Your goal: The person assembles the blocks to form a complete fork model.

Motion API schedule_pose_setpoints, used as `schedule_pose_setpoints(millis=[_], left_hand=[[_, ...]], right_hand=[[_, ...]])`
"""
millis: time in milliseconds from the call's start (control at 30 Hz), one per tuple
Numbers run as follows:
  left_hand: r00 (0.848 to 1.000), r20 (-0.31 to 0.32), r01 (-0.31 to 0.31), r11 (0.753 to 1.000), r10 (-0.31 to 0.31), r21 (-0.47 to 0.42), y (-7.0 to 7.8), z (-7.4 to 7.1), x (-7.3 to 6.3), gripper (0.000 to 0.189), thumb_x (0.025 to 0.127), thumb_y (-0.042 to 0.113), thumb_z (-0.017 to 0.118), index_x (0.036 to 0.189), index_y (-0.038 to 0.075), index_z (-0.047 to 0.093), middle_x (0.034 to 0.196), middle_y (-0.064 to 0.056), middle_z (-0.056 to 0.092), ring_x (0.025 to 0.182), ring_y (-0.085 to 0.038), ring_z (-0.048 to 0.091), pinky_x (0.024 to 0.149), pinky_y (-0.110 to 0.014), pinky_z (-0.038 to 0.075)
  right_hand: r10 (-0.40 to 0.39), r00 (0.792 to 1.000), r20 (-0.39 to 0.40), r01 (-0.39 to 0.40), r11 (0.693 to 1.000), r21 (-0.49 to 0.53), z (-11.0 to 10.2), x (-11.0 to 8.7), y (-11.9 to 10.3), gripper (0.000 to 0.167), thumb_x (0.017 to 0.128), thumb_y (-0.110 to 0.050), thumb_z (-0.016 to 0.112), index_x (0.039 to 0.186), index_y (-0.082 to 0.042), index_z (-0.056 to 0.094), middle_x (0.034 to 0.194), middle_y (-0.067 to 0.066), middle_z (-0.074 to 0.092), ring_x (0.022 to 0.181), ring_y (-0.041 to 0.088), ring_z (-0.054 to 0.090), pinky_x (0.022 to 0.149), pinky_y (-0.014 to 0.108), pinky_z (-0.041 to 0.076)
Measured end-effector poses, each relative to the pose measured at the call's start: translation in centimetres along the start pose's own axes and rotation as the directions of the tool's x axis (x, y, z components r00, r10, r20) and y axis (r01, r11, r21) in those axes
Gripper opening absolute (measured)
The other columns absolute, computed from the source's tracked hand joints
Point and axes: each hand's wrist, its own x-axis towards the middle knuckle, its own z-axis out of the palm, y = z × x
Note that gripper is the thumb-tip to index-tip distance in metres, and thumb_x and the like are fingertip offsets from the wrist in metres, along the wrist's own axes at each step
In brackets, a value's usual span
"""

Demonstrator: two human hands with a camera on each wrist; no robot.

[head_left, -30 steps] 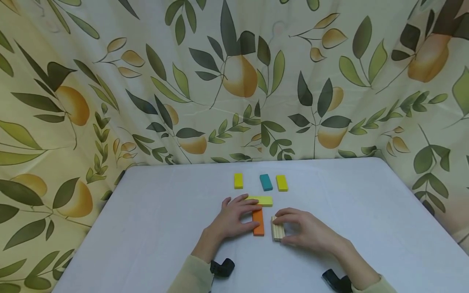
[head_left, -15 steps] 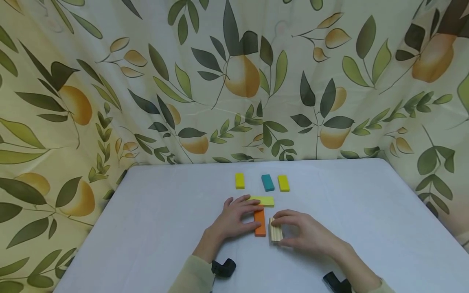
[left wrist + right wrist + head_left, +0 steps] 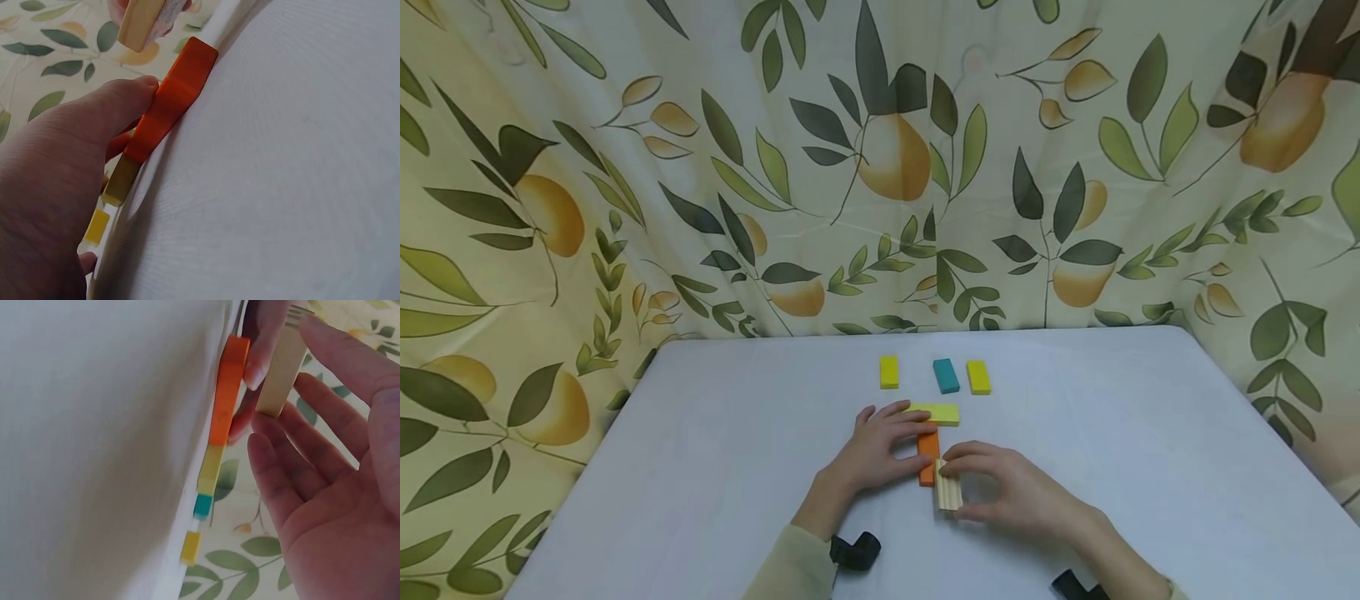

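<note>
My right hand (image 3: 1015, 492) pinches a pale wooden block (image 3: 949, 490) with lengthwise grooves between thumb and fingertips. In the right wrist view, that wooden block (image 3: 282, 372) is raised off the white cloth, close to an orange block (image 3: 228, 394). From overhead, it overlaps the near right side of the orange block (image 3: 927, 443), which lies lengthwise on the table. My left hand (image 3: 872, 450) rests against the orange block, thumb at its side and forefinger across its far end. A yellow block (image 3: 943, 414) lies crosswise at that far end, partly hidden by left fingers.
Farther back on the white-covered table (image 3: 760, 433) lie a yellow block (image 3: 889, 372), a teal block (image 3: 946, 377) and another yellow block (image 3: 978, 377). Behind the table hangs a leaf-and-fruit patterned curtain (image 3: 820, 250). Black wrist cameras (image 3: 856, 552) sit on both forearms.
My right hand has moved left with the wooden block, from beside the orange block to overlapping its near right side. The left hand has stayed at the orange block.
</note>
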Motion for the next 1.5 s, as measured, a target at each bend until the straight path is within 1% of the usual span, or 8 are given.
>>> schedule_pose_setpoints(millis=[167,400,600,700,867,1000,1233,1500], left_hand=[[1.000,-0.010,-0.008,1.000,0.008,0.005,0.0,0.0,0.0,0.046,0.094,0.049,0.066,0.138,0.035,0.063,0.147,0.017,0.051,0.147,-0.015,0.029,0.114,-0.066,0.016],[1.000,-0.006,-0.001,1.000,0.001,-0.005,-0.2,0.1,0.0,0.046,0.094,0.048,0.066,0.138,0.036,0.064,0.146,0.017,0.052,0.147,-0.014,0.028,0.114,-0.066,0.015],[1.000,-0.006,-0.009,1.000,0.009,0.002,-0.3,0.0,0.0,0.045,0.094,0.048,0.066,0.137,0.036,0.064,0.146,0.017,0.052,0.147,-0.015,0.029,0.115,-0.065,0.016],[1.000,-0.004,-0.005,1.000,0.005,0.008,-0.3,0.0,0.0,0.045,0.095,0.049,0.065,0.137,0.036,0.064,0.146,0.018,0.052,0.147,-0.014,0.029,0.115,-0.065,0.015],[1.000,-0.003,-0.001,1.000,0.001,0.014,-0.2,-0.1,0.0,0.045,0.095,0.050,0.064,0.137,0.035,0.064,0.146,0.018,0.051,0.147,-0.014,0.029,0.115,-0.064,0.015],[1.000,0.004,0.000,1.000,0.000,0.001,-0.1,-0.1,0.0,0.045,0.095,0.048,0.065,0.138,0.035,0.064,0.146,0.017,0.052,0.147,-0.015,0.028,0.116,-0.064,0.014],[1.000,0.009,-0.001,1.000,0.001,-0.003,-0.3,0.2,0.0,0.045,0.095,0.049,0.064,0.139,0.035,0.063,0.147,0.018,0.051,0.147,-0.014,0.028,0.116,-0.064,0.013],[1.000,0.011,0.001,1.000,-0.001,0.008,-0.3,0.1,0.1,0.046,0.096,0.050,0.063,0.139,0.036,0.063,0.147,0.018,0.050,0.148,-0.014,0.027,0.116,-0.063,0.013]], right_hand=[[-0.014,1.000,0.016,0.013,1.000,0.009,0.4,0.0,-0.4,0.043,0.082,-0.032,0.085,0.123,-0.026,0.072,0.130,-0.013,0.060,0.121,0.019,0.056,0.103,0.048,0.047],[-0.013,0.999,0.052,0.011,0.999,0.030,0.9,0.1,-0.9,0.040,0.084,-0.040,0.083,0.121,-0.029,0.071,0.131,-0.013,0.060,0.121,0.017,0.057,0.103,0.049,0.047],[-0.073,0.997,0.028,0.073,0.997,-0.009,1.3,0.0,-1.0,0.039,0.083,-0.032,0.085,0.118,-0.027,0.071,0.128,-0.013,0.060,0.119,0.015,0.058,0.103,0.043,0.047],[-0.091,0.996,0.027,0.091,0.996,-0.012,1.4,0.0,-1.1,0.039,0.082,-0.029,0.086,0.118,-0.025,0.071,0.128,-0.012,0.061,0.118,0.015,0.058,0.103,0.043,0.047],[-0.080,0.995,0.057,0.081,0.997,-0.011,1.5,0.1,-1.3,0.040,0.082,-0.030,0.085,0.119,-0.025,0.071,0.130,-0.011,0.061,0.119,0.014,0.058,0.103,0.043,0.047],[-0.059,0.994,0.087,0.060,0.998,-0.014,1.6,0.1,-1.3,0.040,0.082,-0.032,0.085,0.119,-0.025,0.071,0.130,-0.011,0.061,0.120,0.015,0.057,0.104,0.044,0.046],[-0.013,0.991,0.134,0.020,0.999,-0.048,2.0,0.0,-1.3,0.041,0.082,-0.037,0.085,0.119,-0.028,0.071,0.129,-0.013,0.060,0.120,0.014,0.057,0.104,0.045,0.046],[0.017,0.989,0.150,-0.007,0.998,-0.068,2.2,0.1,-1.2,0.041,0.082,-0.040,0.084,0.119,-0.029,0.070,0.129,-0.012,0.060,0.118,0.014,0.057,0.103,0.046,0.046]])
